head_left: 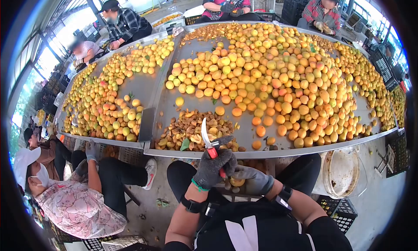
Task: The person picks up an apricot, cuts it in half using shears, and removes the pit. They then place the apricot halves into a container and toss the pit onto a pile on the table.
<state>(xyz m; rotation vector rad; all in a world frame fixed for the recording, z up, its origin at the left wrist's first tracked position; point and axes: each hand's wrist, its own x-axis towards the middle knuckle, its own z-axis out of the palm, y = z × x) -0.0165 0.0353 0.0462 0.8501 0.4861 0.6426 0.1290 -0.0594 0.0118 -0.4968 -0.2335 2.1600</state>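
Note:
My left hand [213, 167], in a dark grey glove with a green cuff, is wrapped round the red handle of a curved knife [204, 131]. The blade points up over the table's front edge. Just right of it, my right hand [251, 179], in a grey glove, has its fingers closed round an apricot [237, 181], partly hidden by the glove. Both hands are close together above my lap. Beyond them, a pile of pitted apricot pieces [191, 128] lies on the metal table [163, 93], with a green leaf on it.
Whole apricots [305, 90] are heaped across the table, which has a raised metal divider [147, 120]. A white bucket [342, 172] stands at the right, above a black crate [344, 214]. A co-worker [78, 198] sits at the left; others sit along the far side.

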